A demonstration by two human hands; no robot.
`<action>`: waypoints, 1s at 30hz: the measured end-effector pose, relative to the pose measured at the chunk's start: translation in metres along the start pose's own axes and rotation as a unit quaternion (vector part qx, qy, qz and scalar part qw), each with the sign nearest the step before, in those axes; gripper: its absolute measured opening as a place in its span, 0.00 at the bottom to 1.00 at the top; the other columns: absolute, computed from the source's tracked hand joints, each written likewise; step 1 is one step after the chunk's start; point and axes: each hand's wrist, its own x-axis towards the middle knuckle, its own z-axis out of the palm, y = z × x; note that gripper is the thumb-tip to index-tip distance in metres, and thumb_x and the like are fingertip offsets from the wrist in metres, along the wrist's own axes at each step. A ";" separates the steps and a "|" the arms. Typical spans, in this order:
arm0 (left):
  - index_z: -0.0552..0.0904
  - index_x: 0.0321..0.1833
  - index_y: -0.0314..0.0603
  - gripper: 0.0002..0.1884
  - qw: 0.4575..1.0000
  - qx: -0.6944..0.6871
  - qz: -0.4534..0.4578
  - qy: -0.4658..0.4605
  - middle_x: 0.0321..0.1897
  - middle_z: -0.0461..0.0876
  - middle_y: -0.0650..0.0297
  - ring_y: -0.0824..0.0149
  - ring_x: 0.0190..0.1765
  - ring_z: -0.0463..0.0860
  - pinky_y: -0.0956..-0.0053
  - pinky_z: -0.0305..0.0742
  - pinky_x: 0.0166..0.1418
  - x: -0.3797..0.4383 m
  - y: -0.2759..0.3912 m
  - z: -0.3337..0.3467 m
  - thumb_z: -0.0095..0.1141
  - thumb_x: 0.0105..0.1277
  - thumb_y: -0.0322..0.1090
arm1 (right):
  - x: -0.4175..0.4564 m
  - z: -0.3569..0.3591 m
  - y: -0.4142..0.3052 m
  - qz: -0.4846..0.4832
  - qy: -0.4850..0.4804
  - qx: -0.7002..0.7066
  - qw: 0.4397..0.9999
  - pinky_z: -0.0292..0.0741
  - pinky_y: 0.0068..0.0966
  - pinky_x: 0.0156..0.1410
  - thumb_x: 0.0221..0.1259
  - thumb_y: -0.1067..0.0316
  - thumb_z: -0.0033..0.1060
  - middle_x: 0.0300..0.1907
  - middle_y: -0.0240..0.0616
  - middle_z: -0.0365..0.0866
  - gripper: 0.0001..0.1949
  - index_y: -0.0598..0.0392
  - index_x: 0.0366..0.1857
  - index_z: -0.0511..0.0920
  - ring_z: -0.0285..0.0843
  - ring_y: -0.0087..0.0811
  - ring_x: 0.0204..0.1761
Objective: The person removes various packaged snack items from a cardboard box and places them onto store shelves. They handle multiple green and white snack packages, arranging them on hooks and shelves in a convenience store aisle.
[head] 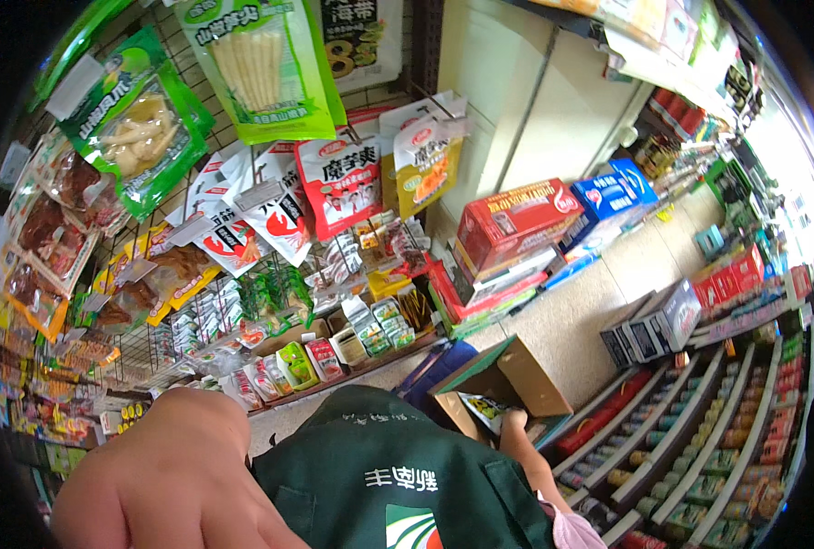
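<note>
My left hand [166, 473] looms large at the lower left, close to the camera. Its back and knuckles show, but the fingertips run out of the picture, so what they do is hidden. On the other side, my right hand [514, 418] reaches down into an open cardboard box [540, 374] on the floor. Its curled fingers are at the edge of a black, white and green snack packet [482, 410] that lies tilted inside the box. Between my arms hangs my dark green apron [352, 446], which bears printed writing.
Snack bags [341, 182] hang on a wire rack [129, 374] at the left, above small packets in a low tray. Stacked cartons [516, 226] stand by a pale panel [496, 89]. Shelves of cans and jars [695, 439] curve along the right, beside tiled floor [571, 322].
</note>
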 end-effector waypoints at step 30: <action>0.75 0.31 0.39 0.14 0.922 0.224 0.104 0.297 0.35 0.77 0.48 0.58 0.36 0.76 0.66 0.68 0.40 -0.139 0.058 0.046 0.55 0.59 0.44 | -0.317 -0.355 -0.464 -0.704 -0.065 0.376 0.600 0.71 0.29 0.54 0.64 0.64 0.45 0.51 0.44 0.71 0.19 0.61 0.56 0.64 0.69 0.33 0.54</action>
